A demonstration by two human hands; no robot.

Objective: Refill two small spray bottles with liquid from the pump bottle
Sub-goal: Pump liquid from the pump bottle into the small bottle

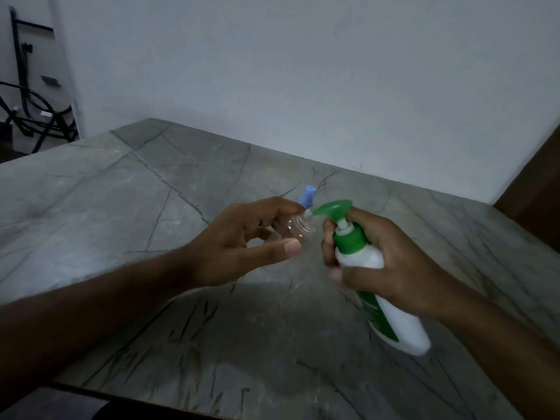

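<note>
From the head camera we see both hands raised over the middle of the grey veined stone bench (127,189), nearer its right edge than its left.

Our left hand (242,237) holds a small clear plastic spray bottle (295,230), tipped so its open threaded neck faces right, toward the other hand. The fingers curl round the far side of the bottle. The thumb stands straight out in front, so we cannot tell whether it touches. A blue spray cap (307,197) shows just behind the fingertips, with a short white stem below it. Whether it is pinched in the same hand or belongs to a second bottle, we cannot tell.

Our right hand (385,265) wraps round the shoulder of the white pump bottle with a green collar and green pump head (391,301). The bottle's long axis slants from its base, low toward the bench's near right corner, up and left to the pump.

The green spout tip sits just beside the clear bottle's neck, perhaps touching. We judge the coming press depends on that alignment: the spout must point into the mouth. No finger rests on the pump head yet. A small miss would send liquid onto the bench.
</note>
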